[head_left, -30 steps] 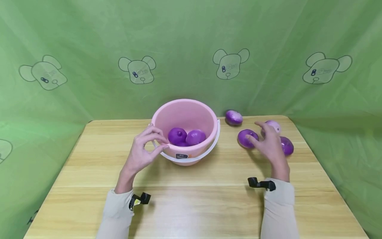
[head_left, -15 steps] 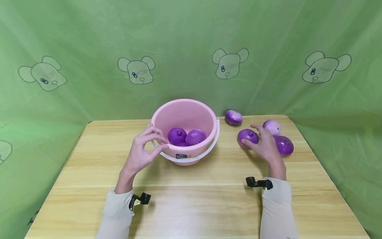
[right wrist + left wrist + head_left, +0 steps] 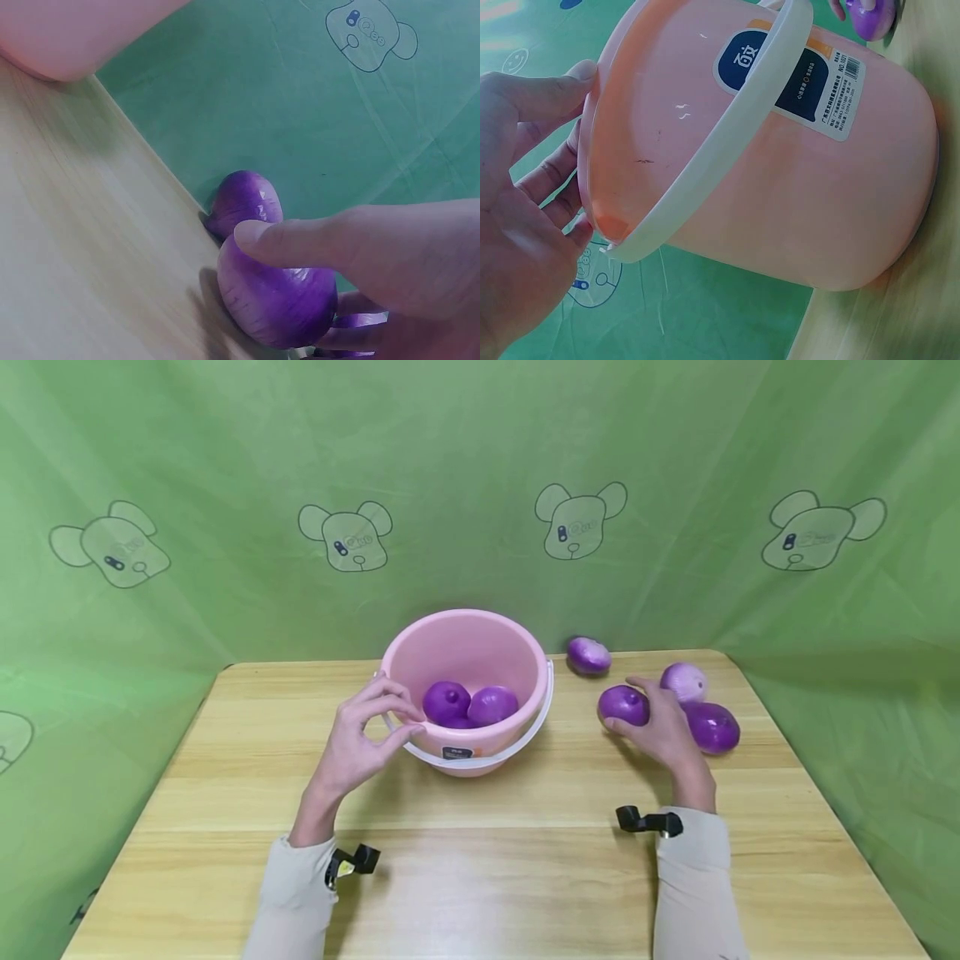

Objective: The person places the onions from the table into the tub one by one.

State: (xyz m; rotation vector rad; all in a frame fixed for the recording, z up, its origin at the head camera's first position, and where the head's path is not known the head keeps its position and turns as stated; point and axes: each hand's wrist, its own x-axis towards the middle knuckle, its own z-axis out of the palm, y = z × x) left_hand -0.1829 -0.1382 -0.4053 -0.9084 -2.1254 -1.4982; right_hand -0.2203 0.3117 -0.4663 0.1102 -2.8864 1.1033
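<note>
A pink bucket (image 3: 468,643) stands on the table, its white handle (image 3: 705,172) hanging down across the front. My left hand (image 3: 363,735) pinches the bucket's near left rim; the left wrist view has the thumb (image 3: 566,82) on one side of it. Purple onions (image 3: 492,705) lie inside, one partly hidden below the others. To the right, my right hand (image 3: 666,731) grips a purple onion (image 3: 622,706) low at the table. In the right wrist view the thumb lies over this onion (image 3: 277,307), with fingers behind it.
A purple-white onion (image 3: 588,656) lies at the table's back edge. Right of my right hand are a pale onion (image 3: 684,682) and a dark purple onion (image 3: 714,728), close together. Green cloth (image 3: 465,485) hangs behind and beside the wooden table (image 3: 510,877).
My right hand has moved a little left and closed round the purple onion, uncovering the pale and dark onions beside it. The left hand and bucket stay put.
</note>
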